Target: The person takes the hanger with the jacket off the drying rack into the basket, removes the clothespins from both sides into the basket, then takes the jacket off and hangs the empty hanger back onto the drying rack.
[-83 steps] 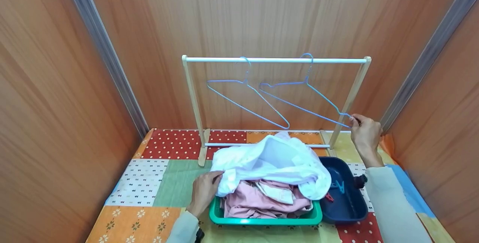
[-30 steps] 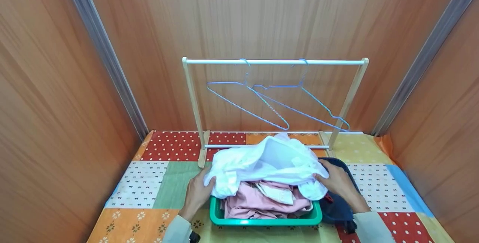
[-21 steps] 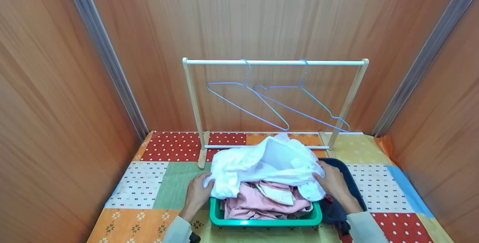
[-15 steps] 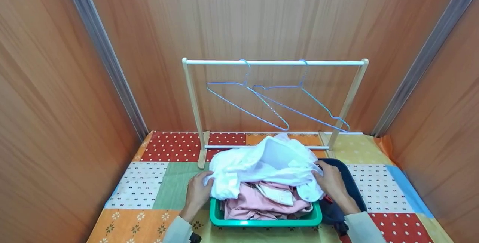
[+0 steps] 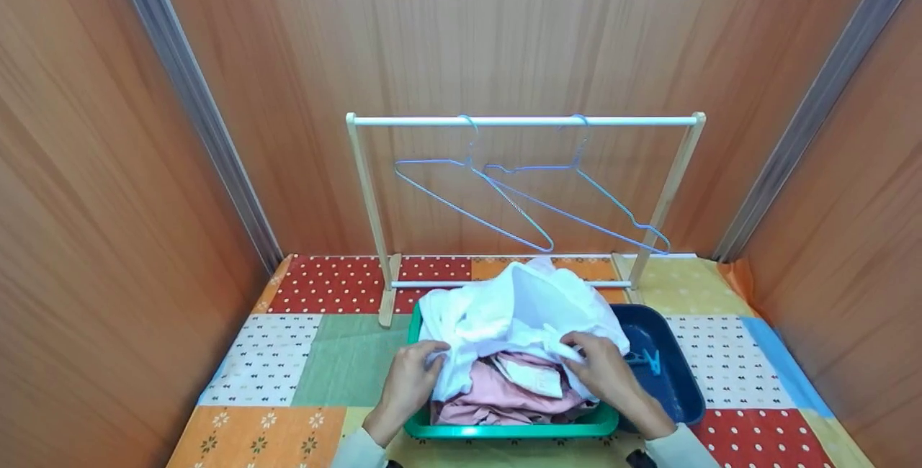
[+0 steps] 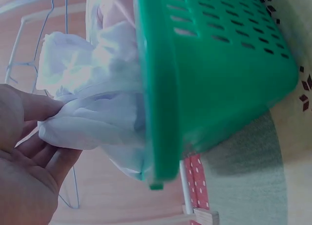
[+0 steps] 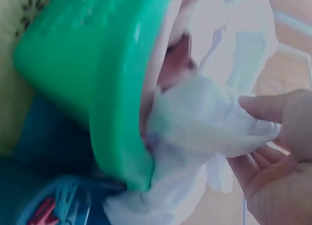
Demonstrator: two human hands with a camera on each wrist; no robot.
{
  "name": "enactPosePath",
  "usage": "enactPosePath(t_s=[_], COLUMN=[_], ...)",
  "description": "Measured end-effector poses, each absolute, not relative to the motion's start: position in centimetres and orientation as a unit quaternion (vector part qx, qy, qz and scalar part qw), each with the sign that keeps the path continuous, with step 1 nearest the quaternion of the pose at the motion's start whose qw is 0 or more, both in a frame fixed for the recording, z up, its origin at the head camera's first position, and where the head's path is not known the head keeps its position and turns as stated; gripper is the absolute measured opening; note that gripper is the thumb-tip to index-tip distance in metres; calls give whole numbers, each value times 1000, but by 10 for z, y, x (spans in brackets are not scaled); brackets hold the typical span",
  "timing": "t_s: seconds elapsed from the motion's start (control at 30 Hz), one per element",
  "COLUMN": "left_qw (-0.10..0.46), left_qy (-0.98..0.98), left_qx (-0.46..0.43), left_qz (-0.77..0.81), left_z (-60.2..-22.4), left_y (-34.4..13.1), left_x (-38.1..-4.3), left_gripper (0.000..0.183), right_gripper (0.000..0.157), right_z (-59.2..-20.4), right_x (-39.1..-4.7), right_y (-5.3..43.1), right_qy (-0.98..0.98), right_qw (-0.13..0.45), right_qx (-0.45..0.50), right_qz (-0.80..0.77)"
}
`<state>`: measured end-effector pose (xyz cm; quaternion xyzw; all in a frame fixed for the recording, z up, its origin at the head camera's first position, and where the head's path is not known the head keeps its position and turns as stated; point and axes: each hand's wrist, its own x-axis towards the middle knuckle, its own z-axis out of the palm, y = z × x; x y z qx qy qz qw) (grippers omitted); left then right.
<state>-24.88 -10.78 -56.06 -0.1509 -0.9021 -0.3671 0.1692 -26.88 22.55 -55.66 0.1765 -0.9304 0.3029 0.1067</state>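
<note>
A white garment (image 5: 490,317) lies heaped on top of a pink garment (image 5: 497,389) in the green basket (image 5: 511,431). At the heap's near left edge, my left hand (image 5: 410,381) pinches the white cloth; the left wrist view shows a fold of it between thumb and fingers, beside the basket's rim. My right hand (image 5: 606,374) pinches another part of the same garment at the near right. In the right wrist view that gathered cloth (image 7: 195,118) hangs over the basket's edge. The two hands are roughly level, with the pink garment showing between them.
Behind the basket stands a rack with a white rail (image 5: 526,121) and wooden legs. Two blue wire hangers, a left one (image 5: 468,216) and a right one (image 5: 612,198), hang from it. A navy tub (image 5: 681,399) holding clothespins (image 5: 652,362) touches the right side. Wooden panels enclose the table.
My right hand has let go of the right hanger and come down to the white garment. Both hands have since drawn inward and slightly nearer, pulling its sides in and uncovering the basket's left rim.
</note>
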Motion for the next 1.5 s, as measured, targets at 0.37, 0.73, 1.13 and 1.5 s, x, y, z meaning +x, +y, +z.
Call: enactPosePath(t_s=[0.37, 0.73, 1.13, 1.5], left_qw=[101, 65, 148, 90], left_qy=[-937, -935, -923, -917], left_qx=[-222, -204, -132, -92], left_qz=[-249, -282, -329, -379], left_z=[-573, -568, -559, -569], left_y=[-97, -109, -137, -154], left_x=[-237, -238, -260, -300], left_gripper=[12, 22, 24, 41], right_gripper=[39, 40, 22, 23], right_z=[-569, -561, -534, -542], right_x=[-260, -254, -261, -304], right_y=[211, 216, 246, 283], right_qy=[-928, -937, -925, -914], right_qw=[-29, -49, 129, 213], right_qx=[280, 253, 204, 96], right_qz=[244, 238, 295, 330])
